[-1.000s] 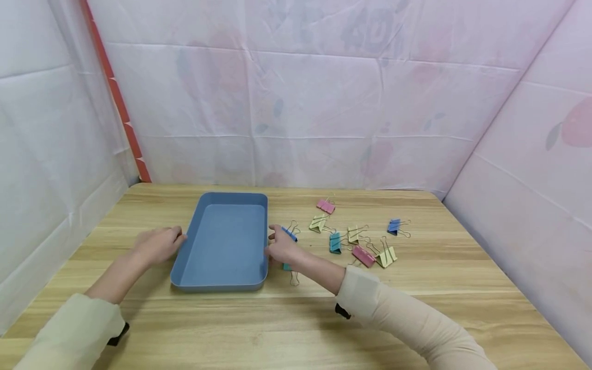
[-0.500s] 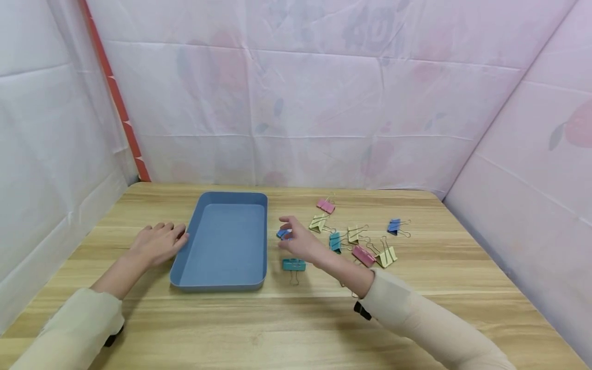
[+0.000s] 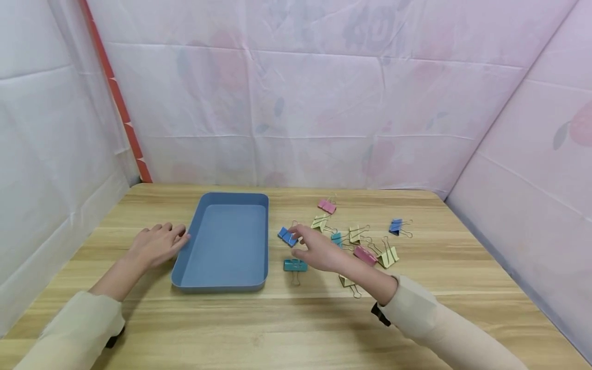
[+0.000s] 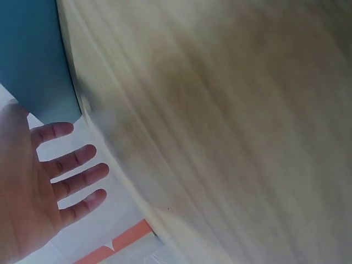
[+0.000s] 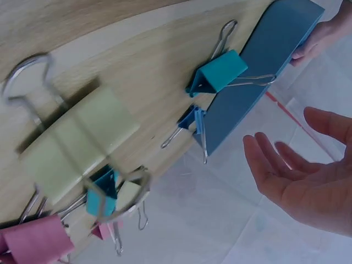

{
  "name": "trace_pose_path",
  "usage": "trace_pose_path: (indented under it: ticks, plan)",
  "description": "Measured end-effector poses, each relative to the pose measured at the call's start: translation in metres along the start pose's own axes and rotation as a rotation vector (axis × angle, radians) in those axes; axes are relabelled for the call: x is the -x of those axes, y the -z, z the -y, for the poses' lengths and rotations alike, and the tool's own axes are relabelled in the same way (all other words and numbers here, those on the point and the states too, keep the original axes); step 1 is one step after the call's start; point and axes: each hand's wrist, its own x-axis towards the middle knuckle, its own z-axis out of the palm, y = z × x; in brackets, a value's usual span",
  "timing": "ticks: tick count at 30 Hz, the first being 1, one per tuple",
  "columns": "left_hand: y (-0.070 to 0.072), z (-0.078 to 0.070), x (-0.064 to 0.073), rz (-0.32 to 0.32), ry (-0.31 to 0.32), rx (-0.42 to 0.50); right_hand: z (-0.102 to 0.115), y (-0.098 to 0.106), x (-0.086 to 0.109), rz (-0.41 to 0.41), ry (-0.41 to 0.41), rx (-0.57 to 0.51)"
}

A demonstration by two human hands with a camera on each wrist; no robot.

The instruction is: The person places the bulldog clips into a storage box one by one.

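My left hand (image 3: 157, 245) lies at the left side of a blue-grey tray (image 3: 222, 288), thumb close to its rim; in the left wrist view its fingers (image 4: 82, 179) are straight and spread. My right hand (image 3: 319, 249) hovers right of the tray, fingers relaxed, holding nothing. Near its fingertips is a blue binder clip (image 3: 287, 235), and a teal binder clip (image 3: 295, 265) lies just below. Both show in the right wrist view, where the teal clip (image 5: 220, 71) stands beside the tray wall. A yellow binder clip (image 3: 347, 280) lies partly hidden under my right forearm.
More binder clips are scattered to the right: a pink clip (image 3: 327, 206) at the back, a magenta clip (image 3: 365, 255), a yellow clip (image 3: 387, 257) and a blue clip (image 3: 396, 226) farthest right. Patterned white cloth (image 3: 296, 113) walls the wooden table (image 3: 259, 334).
My right hand has moved away from the tray's right side, to the right, uncovering the blue and teal clips. My left hand's fingers have spread a little beside the tray.
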Motion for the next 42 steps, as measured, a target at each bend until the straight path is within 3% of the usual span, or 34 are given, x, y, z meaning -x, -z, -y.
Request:
trace_pose_path:
  ticks: [11,24,29,42]
  plan:
    - [-0.003,0.001,0.000,-0.024,-0.016,0.020,-0.018,0.000,0.009,0.055,0.054,0.174]
    - [-0.004,0.002,0.001,-0.018,-0.003,0.039,-0.026,-0.017,0.008,0.103,0.035,0.222]
    - [-0.003,0.001,0.001,-0.015,-0.003,0.046,-0.027,-0.021,0.009,0.093,0.013,0.273]
    - [-0.004,0.003,0.000,-0.023,-0.023,0.016,-0.023,-0.024,0.016,0.057,0.068,0.377]
